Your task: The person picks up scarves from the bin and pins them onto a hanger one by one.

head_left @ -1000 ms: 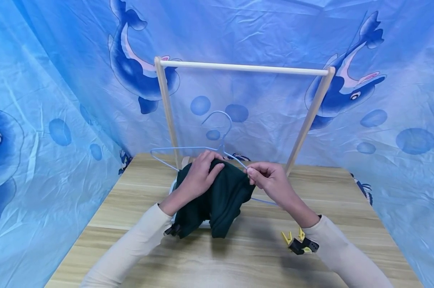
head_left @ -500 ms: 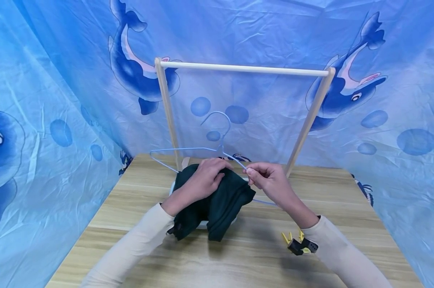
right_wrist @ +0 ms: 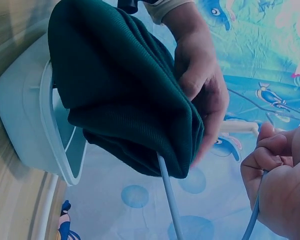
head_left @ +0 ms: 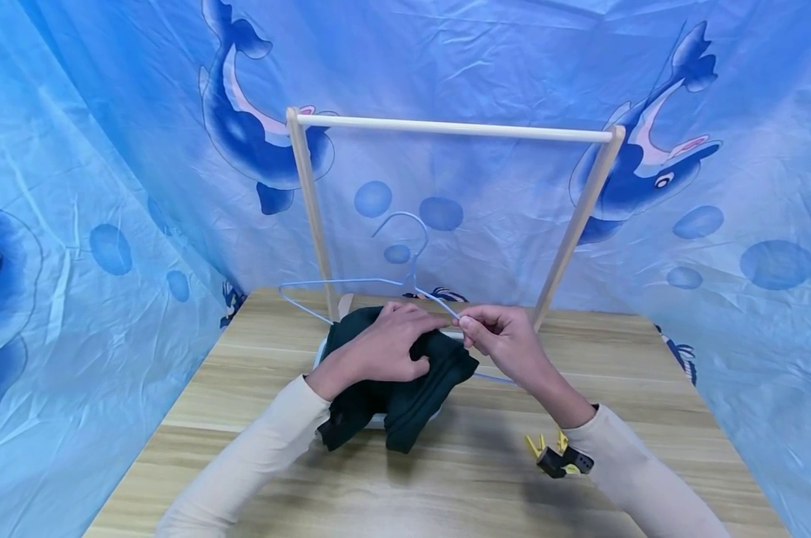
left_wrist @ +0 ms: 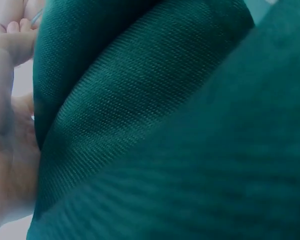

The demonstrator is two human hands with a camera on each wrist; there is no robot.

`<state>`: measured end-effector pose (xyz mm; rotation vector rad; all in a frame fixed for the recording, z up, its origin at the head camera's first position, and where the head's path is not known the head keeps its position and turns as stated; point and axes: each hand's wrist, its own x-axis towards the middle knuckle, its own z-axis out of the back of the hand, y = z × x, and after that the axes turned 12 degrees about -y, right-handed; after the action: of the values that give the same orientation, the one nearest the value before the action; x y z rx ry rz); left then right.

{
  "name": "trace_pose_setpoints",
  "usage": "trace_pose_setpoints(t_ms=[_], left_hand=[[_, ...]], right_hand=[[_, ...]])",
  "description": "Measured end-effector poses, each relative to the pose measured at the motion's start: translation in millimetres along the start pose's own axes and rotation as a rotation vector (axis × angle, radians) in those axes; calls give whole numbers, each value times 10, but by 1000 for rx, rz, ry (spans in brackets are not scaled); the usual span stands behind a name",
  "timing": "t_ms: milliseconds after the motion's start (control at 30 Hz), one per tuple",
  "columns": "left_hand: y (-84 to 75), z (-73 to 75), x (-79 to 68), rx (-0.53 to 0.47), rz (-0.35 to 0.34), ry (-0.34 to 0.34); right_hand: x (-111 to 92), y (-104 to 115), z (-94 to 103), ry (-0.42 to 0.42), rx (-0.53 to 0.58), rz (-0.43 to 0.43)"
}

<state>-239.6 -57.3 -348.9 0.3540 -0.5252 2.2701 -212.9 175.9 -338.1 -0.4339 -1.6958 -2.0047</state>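
Observation:
A thin light-blue wire hanger stands upright with its hook at the top. Over its lower bar drapes a dark green garment, with two leg-like ends hanging toward me. My right hand pinches the hanger's right shoulder between thumb and fingers. On the garment's upper part rests my left hand, its index finger stretched toward the right hand and its thumb spread apart. In the right wrist view, the left thumb lies along the folded cloth, with the other fingers partly hidden behind it. Green fabric fills most of the left wrist view.
A pale plastic basin stands under the garment, mostly covered in the head view. Behind it rises a wooden rack with a white crossbar. Yellow clips lie by my right wrist strap. A blue dolphin-print curtain surrounds the wooden table.
My left hand has slid to the right across the garment, its index finger reaching closer to the right hand. The garment and hanger have dipped slightly; the right hand keeps its pinch.

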Motion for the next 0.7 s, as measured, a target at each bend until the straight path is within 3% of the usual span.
trace_pose_setpoints(t_ms=[133, 233, 400, 533, 700], left_hand=[[25, -19, 0, 3, -17, -32], [45, -22, -17, -45, -19, -115], [97, -43, -70, -186, -1, -373], [106, -71, -103, -223, 38, -596], [104, -93, -99, -290, 145, -781]], right_hand=[[-6, -3, 0, 3, 7, 3], [-8, -6, -1, 9, 19, 0], [-15, -16, -5, 21, 13, -8], [-28, -34, -7, 22, 11, -23], [-60, -65, -21, 40, 43, -48]])
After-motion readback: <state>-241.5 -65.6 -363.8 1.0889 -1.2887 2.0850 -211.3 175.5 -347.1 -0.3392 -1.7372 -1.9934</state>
